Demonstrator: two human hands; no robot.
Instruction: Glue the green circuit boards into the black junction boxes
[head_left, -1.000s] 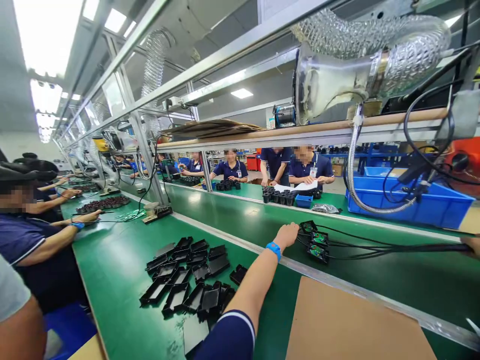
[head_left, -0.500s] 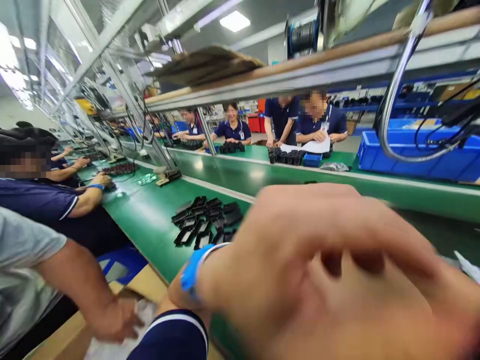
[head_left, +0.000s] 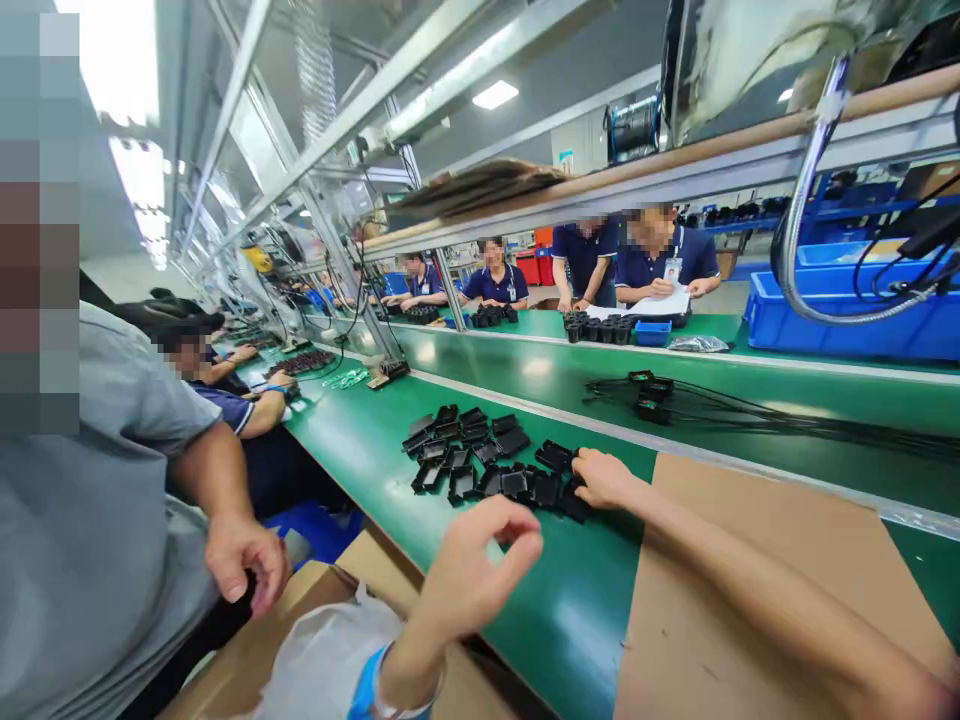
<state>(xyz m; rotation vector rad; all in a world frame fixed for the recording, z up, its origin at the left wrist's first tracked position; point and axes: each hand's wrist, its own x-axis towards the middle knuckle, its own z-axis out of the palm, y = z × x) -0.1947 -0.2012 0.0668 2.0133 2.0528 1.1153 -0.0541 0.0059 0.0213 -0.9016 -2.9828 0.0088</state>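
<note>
My right hand [head_left: 604, 478] is at the right end of the pile of black housings [head_left: 486, 453], palm down, with bent fingers. Its fingertips touch the housings there; whether they have closed on one cannot be told. My right forearm extends from the near right corner, above the cardboard sheet [head_left: 705, 650].

My left hand [head_left: 484, 560], wearing a blue wristband [head_left: 367, 685], is partly open in a loose, narrow curl. The green table [head_left: 581, 580] shows through the gap between thumb and fingers. This hand is on the near side of the pile and overlaps the table's near left edge in view. Its height above the surface cannot be determined.

Edges and working room: the near left edge runs diagonally past the carton [head_left: 311, 585] and its white plastic bag [head_left: 326, 640], which is beside my left wrist. A co-worker's hand [head_left: 247, 560] is left of the bag. A strip of green surface lies between my left hand and the cardboard's left edge; a broader area extends left of the pile. The metal rail [head_left: 919, 515] bounds the far side, with a narrow green band separating it from the pile. Beyond the rail, to the right, lie cabled units [head_left: 654, 390] with long black cables.
</note>
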